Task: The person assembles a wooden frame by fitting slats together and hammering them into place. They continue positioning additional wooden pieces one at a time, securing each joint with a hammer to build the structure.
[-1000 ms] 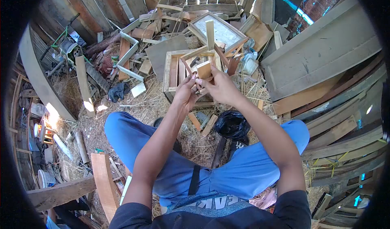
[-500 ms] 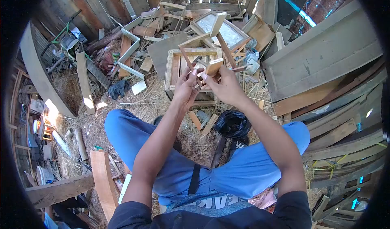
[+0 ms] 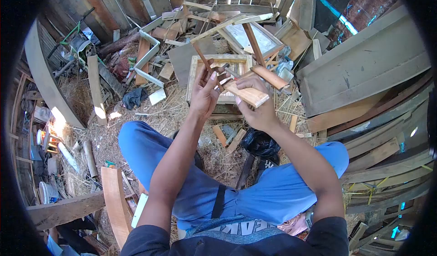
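Observation:
Between my hands is a small open wooden frame (image 3: pixel 254 44) made of dark brown and pale slats, tilted over a box-like wooden frame (image 3: pixel 191 85). My left hand (image 3: pixel 203 94) is closed around a dark brown slat on its left side. My right hand (image 3: pixel 260 112) grips the near end, fingers wrapped behind a pale wooden block (image 3: pixel 249 93) with the thumb beneath it. A rounded brown wooden piece (image 3: pixel 269 76) projects to the right of that hand. Between the hands shows a short dark bar-like piece (image 3: pixel 221 68); I cannot tell which hand holds it.
Scrap wood (image 3: pixel 168 33) piles up against the plank wall. A pale panel (image 3: pixel 364 60) leans at the right above stacked curved boards (image 3: pixel 382 165). A black plastic bag (image 3: pixel 260 144) lies between my legs on straw-covered ground. A curved plank (image 3: pixel 114 201) stands at lower left.
The small wooden frame has turned in my hands: its pale block now points toward me and down to the right, and the upper slats have swung round. Both hands stay on it.

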Demonstrator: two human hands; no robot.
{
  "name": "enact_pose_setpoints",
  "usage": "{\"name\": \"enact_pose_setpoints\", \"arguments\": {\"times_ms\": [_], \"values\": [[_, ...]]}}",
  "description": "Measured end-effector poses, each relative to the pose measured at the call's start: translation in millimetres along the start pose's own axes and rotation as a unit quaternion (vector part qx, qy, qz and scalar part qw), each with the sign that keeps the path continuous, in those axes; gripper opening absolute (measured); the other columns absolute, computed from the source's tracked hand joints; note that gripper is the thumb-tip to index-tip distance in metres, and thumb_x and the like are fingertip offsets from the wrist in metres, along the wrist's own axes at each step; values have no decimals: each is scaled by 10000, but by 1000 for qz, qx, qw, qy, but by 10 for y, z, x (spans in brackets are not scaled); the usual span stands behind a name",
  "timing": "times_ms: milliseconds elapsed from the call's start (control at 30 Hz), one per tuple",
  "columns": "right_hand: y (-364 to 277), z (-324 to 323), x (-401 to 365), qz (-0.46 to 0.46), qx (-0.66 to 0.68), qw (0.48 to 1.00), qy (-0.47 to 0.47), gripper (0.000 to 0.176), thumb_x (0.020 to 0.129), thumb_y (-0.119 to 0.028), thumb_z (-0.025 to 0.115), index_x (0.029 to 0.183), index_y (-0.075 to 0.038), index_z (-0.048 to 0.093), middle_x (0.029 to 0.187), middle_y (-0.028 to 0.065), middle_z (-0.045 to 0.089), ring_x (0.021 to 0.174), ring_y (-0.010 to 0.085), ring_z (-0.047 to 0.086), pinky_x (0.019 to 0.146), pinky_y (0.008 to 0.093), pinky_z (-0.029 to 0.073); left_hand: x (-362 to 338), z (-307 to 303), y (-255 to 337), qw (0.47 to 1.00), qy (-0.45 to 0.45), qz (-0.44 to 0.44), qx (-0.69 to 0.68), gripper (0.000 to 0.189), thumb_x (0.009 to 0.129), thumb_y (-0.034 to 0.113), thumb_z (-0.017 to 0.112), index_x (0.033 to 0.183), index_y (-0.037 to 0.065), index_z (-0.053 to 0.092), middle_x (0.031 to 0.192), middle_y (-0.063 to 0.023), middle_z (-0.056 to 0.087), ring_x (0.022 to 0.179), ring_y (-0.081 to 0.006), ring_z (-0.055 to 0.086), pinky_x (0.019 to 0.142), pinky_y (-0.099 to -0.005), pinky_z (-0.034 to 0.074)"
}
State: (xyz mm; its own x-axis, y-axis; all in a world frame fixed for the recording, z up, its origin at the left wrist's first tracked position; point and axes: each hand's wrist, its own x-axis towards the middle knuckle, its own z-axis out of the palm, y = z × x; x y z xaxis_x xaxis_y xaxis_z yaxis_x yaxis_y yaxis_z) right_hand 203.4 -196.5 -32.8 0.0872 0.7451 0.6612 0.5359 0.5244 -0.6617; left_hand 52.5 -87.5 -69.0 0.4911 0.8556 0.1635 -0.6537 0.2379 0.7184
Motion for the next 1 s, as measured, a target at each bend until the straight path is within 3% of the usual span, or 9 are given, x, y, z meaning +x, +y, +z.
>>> {"name": "enact_pose_setpoints", "arguments": {"times_ms": [167, 367, 467, 533, 700, 833, 900, 933, 1000], "values": [[-144, 20, -83, -29, -20, 999, -11, 376, 776, 9, 727, 1116, -39, 573, 1149, 175, 603, 1102, 354, 619, 950, 424, 498, 17, -35, -6, 999, -6, 35, -40, 537, 1021, 87, 607, 1504, 28, 380, 1268, -153, 615, 1174, -308, 634, 1046, -493, 518], [-151, 92, -167, -50, -28, 998, -15, 434, 759, -5, 768, 1139, -34, 561, 1224, 189, 577, 1103, 372, 618, 940, 428, 509, -2, -14, 103, 997, 2, 40, -63, 528, 965, 32, 642, 1456, 34, 449, 1185, -116, 620, 1130, -279, 651, 1037, -478, 522], [-126, 97, -196, -43, -14, 998, -34, 442, 765, -12, 778, 1151, -31, 563, 1241, 192, 570, 1117, 368, 614, 947, 417, 509, 14, -56, 113, 998, 10, 41, -48, 495, 936, 26, 656, 1406, 36, 498, 1133, -101, 618, 1024, -239, 652, 1032, -468, 524], [-121, 96, -215, -43, -13, 998, -41, 451, 768, -11, 781, 1163, -32, 565, 1246, 192, 568, 1127, 366, 611, 953, 417, 508, 14, -65, 123, 998, -1, 47, -49, 449, 924, 31, 663, 1352, 36, 528, 1101, -99, 619, 924, -199, 627, 994, -436, 537], [-10, 178, -296, -52, -7, 997, -51, 483, 767, -9, 793, 1194, -36, 569, 1282, 193, 558, 1171, 363, 600, 978, 419, 503, 2, -42, 160, 998, -1, 40, -48, 414, 912, 17, 658, 1309, 41, 545, 1062, -98, 621, 900, -181, 614, 932, -381, 540], [-22, 227, -418, -26, -6, 998, -53, 543, 754, -15, 797, 1247, -51, 574, 1352, 197, 555, 1242, 384, 582, 1037, 428, 482, 7, -97, 130, 999, 12, 43, 0, 396, 911, -9, 645, 1292, 47, 551, 1051, -104, 638, 917, -181, 622, 914, -357, 535], [-55, 228, -513, 78, 17, 993, -87, 594, 740, -29, 797, 1289, -55, 571, 1430, 180, 534, 1336, 381, 533, 1085, 436, 455, 12, -163, 45, 999, 6, 50, 13, 383, 912, -18, 641, 1280, 46, 554, 1051, -105, 647, 932, -179, 627, 909, -353, 535], [-60, 224, -552, 79, -2, 992, -102, 665, 732, -10, 769, 1359, -50, 549, 1524, 176, 469, 1419, 374, 462, 1134, 440, 415, 1, -202, -3, 998, 2, 55, 27, 370, 913, -26, 637, 1267, 45, 558, 1051, -106, 656, 947, -177, 632, 904, -349, 535], [-95, 252, -633, 112, 16, 988, -108, 705, 719, 21, 732, 1392, -51, 533, 1553, 179, 436, 1443, 374, 431, 1158, 435, 388, -14, -259, -100, 998, 18, 52, 31, 380, 899, -22, 642, 1261, 52, 555, 1040, -107, 646, 920, -174, 623, 873, -348, 541]]}}
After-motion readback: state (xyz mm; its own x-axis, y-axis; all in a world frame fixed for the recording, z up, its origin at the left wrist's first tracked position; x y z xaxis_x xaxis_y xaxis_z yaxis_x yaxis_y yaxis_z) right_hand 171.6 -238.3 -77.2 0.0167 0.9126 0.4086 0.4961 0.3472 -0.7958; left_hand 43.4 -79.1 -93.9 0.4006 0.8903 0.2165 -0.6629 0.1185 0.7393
